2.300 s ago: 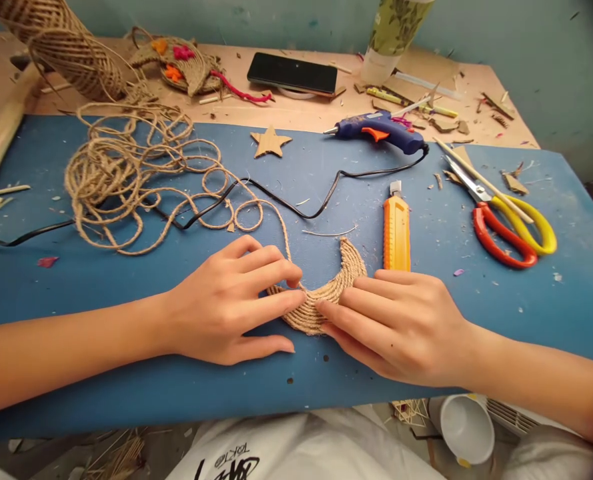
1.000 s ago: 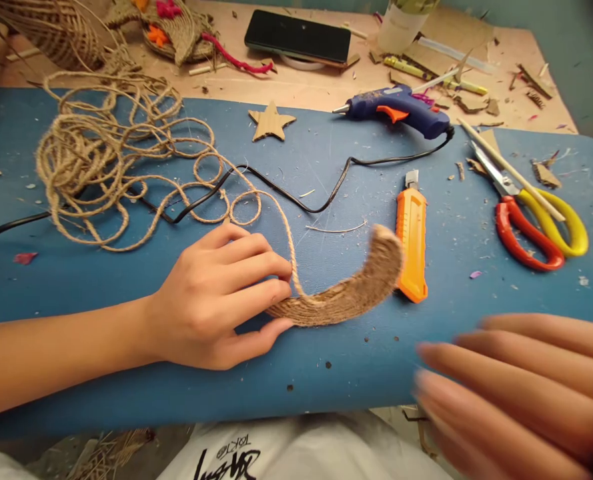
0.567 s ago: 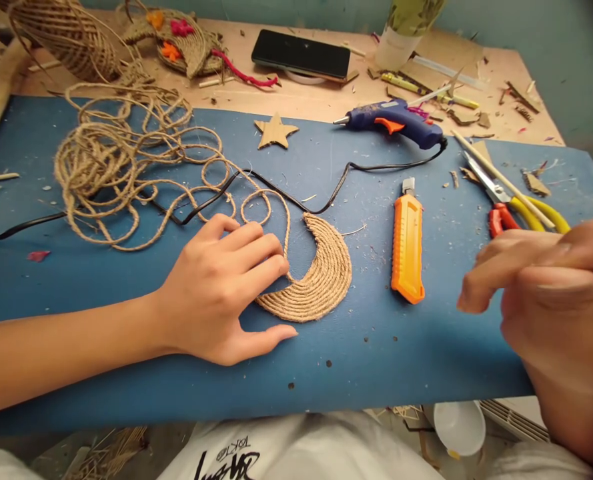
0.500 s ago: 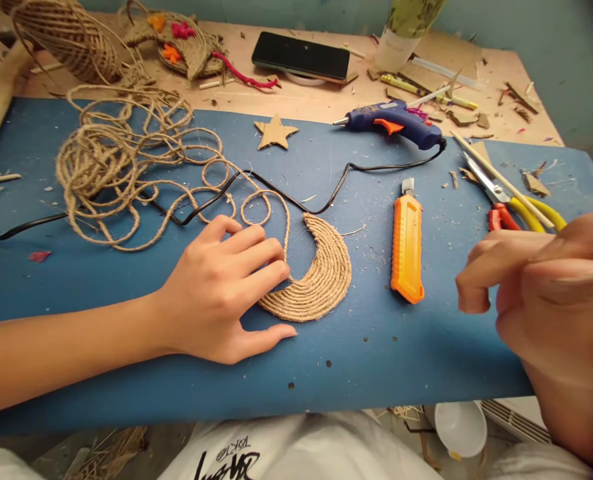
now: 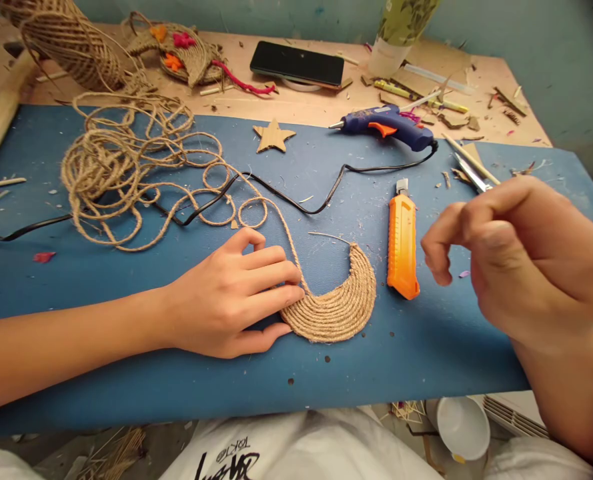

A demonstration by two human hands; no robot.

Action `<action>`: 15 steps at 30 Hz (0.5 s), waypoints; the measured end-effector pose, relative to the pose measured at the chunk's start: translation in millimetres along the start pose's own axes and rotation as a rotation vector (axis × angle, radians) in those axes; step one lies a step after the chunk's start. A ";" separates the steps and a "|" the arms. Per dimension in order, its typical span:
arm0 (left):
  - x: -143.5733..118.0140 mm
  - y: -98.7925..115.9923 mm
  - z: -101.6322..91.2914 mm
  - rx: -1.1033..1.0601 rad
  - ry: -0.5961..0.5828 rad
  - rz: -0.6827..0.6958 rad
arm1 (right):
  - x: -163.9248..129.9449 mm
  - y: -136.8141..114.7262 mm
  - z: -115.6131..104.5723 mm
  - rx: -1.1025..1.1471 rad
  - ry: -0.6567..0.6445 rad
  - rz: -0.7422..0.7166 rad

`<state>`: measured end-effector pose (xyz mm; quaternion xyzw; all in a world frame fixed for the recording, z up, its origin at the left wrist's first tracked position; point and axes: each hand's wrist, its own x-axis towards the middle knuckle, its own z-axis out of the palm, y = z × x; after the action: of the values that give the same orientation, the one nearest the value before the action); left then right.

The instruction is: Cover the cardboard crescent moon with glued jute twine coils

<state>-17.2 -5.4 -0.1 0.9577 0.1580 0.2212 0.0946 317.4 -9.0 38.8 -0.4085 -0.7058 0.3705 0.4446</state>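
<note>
A crescent wound from jute rope (image 5: 339, 305) lies flat on the blue mat (image 5: 126, 373). My left hand (image 5: 226, 300) rests on the mat with its fingertips pinning the crescent's left tip, where the loose rope runs off. My right hand (image 5: 516, 260) hovers above the mat to the right, fingers loosely curled, nothing visible in it. An orange utility knife (image 5: 402, 240) lies between the crescent and my right hand.
A tangle of loose jute rope (image 5: 126, 167) and a spool (image 5: 66, 47) sit at the left. A blue glue gun (image 5: 386, 127) with black cord, a cardboard star (image 5: 273, 135), a phone (image 5: 296, 65), scissors partly hidden behind my right hand, and cardboard scraps lie farther back.
My right hand left the crescent, swung out to the right and rose, then drifted back left. The crescent was tipped up briefly and lies flat again, shifted slightly right.
</note>
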 end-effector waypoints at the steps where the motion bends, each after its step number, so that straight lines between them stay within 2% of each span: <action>1: -0.1 -0.1 0.0 -0.004 -0.003 -0.001 | 2.5 0.0 1.1 0.018 -0.013 -0.020; 7: -0.7 -0.5 -0.8 -0.021 -0.009 -0.014 | 4.6 1.8 3.0 0.065 -0.049 0.010; 11: 0.0 -0.6 -1.0 -0.036 -0.012 -0.007 | 4.8 6.1 4.1 0.089 -0.133 -0.047; 15: 0.2 -0.9 -0.6 -0.042 -0.014 -0.004 | 4.0 11.4 4.6 0.028 -0.112 -0.095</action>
<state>-17.6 -4.4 0.3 0.9567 0.1545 0.2175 0.1164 314.9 -1.6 28.6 -0.3471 -0.7428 0.3811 0.4272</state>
